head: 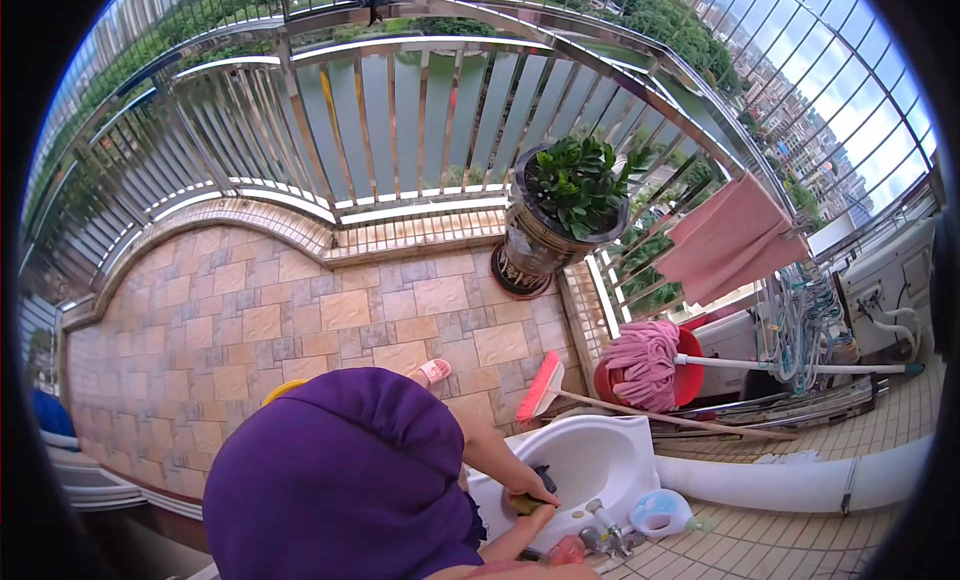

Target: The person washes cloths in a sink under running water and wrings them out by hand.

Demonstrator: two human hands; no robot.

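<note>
Both hands meet over the near side of a white washbasin (pixel 615 460). My left hand (pixel 534 488) comes from above in the view and closes around a dark cloth (pixel 546 478) and a yellow-green item (pixel 526 505), perhaps a bar of soap or another cloth. My right hand (pixel 538 515) touches the yellow-green item from the other side; its fingers are partly hidden, and how firmly it grips cannot be told. A metal tap (pixel 613 531) stands just right of the hands. Purple clothing (pixel 337 482) covers much of the lower left.
A white-and-blue plastic jug (pixel 660 512) lies beside the tap, with a pink item (pixel 568 550) below. Beyond the basin are a broom (pixel 541 388), a pink mop (pixel 643 358) in a red bucket (pixel 690 362) and a potted plant (pixel 529 235). A white pipe (pixel 757 484) runs right.
</note>
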